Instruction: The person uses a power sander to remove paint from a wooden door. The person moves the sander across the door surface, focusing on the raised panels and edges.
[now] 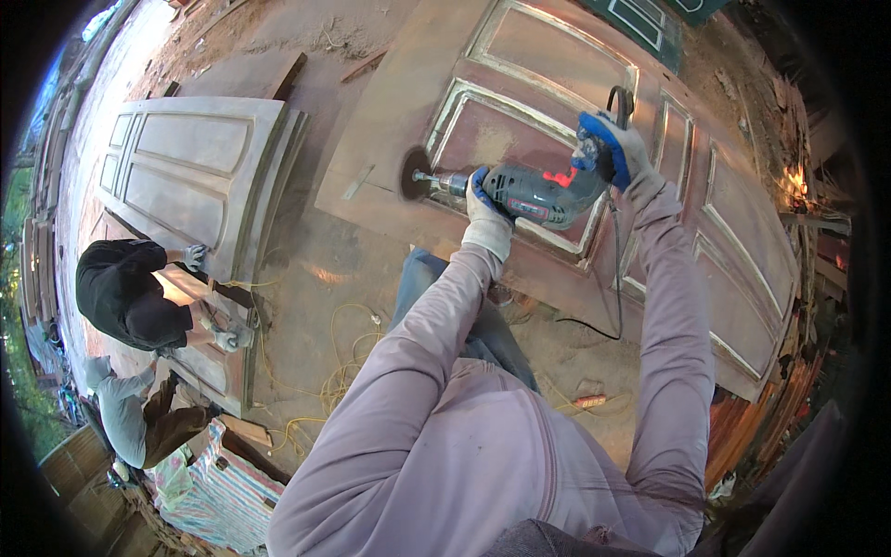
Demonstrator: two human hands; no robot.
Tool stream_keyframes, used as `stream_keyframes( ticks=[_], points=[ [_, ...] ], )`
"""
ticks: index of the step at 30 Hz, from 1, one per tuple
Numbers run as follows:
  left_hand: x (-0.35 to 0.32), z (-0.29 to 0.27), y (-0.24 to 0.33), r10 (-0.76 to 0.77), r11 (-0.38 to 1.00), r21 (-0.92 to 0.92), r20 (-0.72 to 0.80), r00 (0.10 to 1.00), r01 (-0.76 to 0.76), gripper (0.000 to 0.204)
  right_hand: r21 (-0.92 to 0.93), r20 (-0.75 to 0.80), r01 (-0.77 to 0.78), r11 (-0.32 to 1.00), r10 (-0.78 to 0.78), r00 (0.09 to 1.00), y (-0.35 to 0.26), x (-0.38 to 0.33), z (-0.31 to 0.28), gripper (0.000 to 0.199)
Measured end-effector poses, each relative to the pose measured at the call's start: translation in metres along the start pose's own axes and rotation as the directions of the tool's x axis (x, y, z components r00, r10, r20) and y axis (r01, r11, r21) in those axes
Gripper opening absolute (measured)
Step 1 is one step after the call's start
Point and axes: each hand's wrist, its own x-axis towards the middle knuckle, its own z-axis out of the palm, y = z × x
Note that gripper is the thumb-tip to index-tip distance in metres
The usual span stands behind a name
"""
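Observation:
A grey-green electric drill [536, 193] with a round sanding disc [414, 174] on its shaft is pressed against a large brown panelled wooden door [557, 102] lying flat. My left hand [484, 212], in a white and blue glove, grips the front of the drill body. My right hand [613, 148], gloved the same way, holds the rear handle where the black cord [615, 269] leaves it. The disc touches the door's frame beside a sanded panel.
At the left a person in black [130, 292] works with gloved hands on a pale panelled door [195, 167]; another person in grey [121, 413] crouches below. Yellow cable [339, 371] lies coiled on the dirt floor. A striped cloth [218, 487] covers something at lower left.

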Motion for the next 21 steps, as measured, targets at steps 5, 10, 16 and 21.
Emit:
stream_keyframes(
  ticks=[5, 10, 16, 21],
  points=[
    [0.016, -0.006, 0.016, -0.058, 0.979, 0.190, -0.062, 0.996, 0.069, 0.019, 0.216, -0.133, 0.123, 0.969, -0.095, 0.987, 0.033, -0.028, -0.004, 0.013],
    [0.051, 0.006, 0.034, -0.090, 0.922, 0.369, -0.093, 0.992, 0.118, 0.013, 0.364, -0.354, 0.285, 0.887, -0.151, 0.923, 0.067, -0.036, 0.002, 0.011],
    [0.030, -0.007, 0.057, -0.313, 0.842, 0.473, 0.035, 0.949, 0.260, 0.018, 0.309, -0.551, 0.411, 0.858, -0.191, 0.813, 0.102, -0.065, 0.030, 0.010],
    [0.027, -0.015, 0.073, -0.294, 0.752, 0.626, 0.039, 0.955, 0.206, 0.015, 0.220, -0.656, 0.477, 0.851, -0.233, 0.718, 0.137, -0.082, 0.042, 0.008]
  ],
)
